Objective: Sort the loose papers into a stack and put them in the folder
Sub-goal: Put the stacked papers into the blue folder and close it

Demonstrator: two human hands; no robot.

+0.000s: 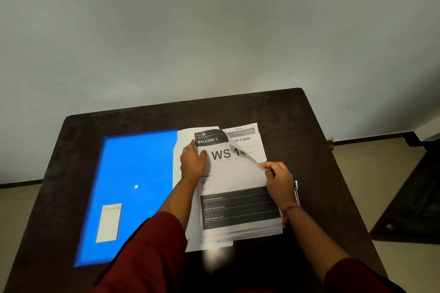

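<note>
A blue folder (pixel 133 173) lies open on the dark table, its flap spread to the left with a white label and a white dot on it. On its right half rests a stack of printed papers (pixel 240 211). The top sheet (pixel 228 173) reads "BALCONY 2" and "WS 14". My left hand (pixel 193 162) presses on the left edge of that sheet near its top. My right hand (pixel 278 179) pinches the sheet's right edge and curls it up, and this uncovers a page below (pixel 250 140) with the word "Cable".
The dark table (pixel 316 150) ends at a pale wall behind and at a beige floor on the right. A dark mat (pixel 409 200) lies on the floor to the right. Dark red sleeves cover both forearms near the bottom edge.
</note>
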